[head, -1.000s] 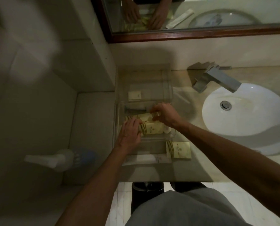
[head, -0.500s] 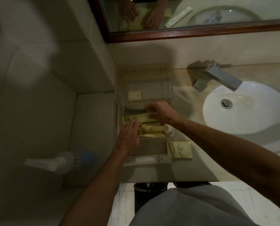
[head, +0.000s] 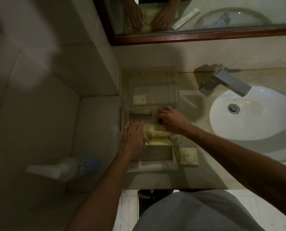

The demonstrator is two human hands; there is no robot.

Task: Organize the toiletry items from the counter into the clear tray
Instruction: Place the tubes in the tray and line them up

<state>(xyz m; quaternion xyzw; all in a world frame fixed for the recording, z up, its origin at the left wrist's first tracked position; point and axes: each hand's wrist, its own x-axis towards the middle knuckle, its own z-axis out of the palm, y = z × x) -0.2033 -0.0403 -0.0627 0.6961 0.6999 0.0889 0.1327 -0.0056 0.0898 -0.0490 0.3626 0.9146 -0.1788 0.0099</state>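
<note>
A clear tray (head: 122,124) stands on the counter's left end with several cream toiletry packets (head: 157,133) stacked inside. My left hand (head: 133,136) lies flat on the packets' left ends, fingers straight. My right hand (head: 171,120) reaches into the tray's far right part, fingers curled down onto the packets; what they grip is hidden. One cream packet (head: 185,155) and a long white wrapped item (head: 154,165) lie on the counter just in front of the tray.
A clear box (head: 174,84) with a small cream sachet (head: 139,99) stands behind the tray. The white sink (head: 255,127) and steel faucet (head: 228,83) are at the right. A mirror (head: 205,14) hangs above. A spray bottle (head: 64,167) is lower left.
My right hand moved back and slightly left over the tray. My left hand flattened onto the packets, which now lie lower and more level in the tray.
</note>
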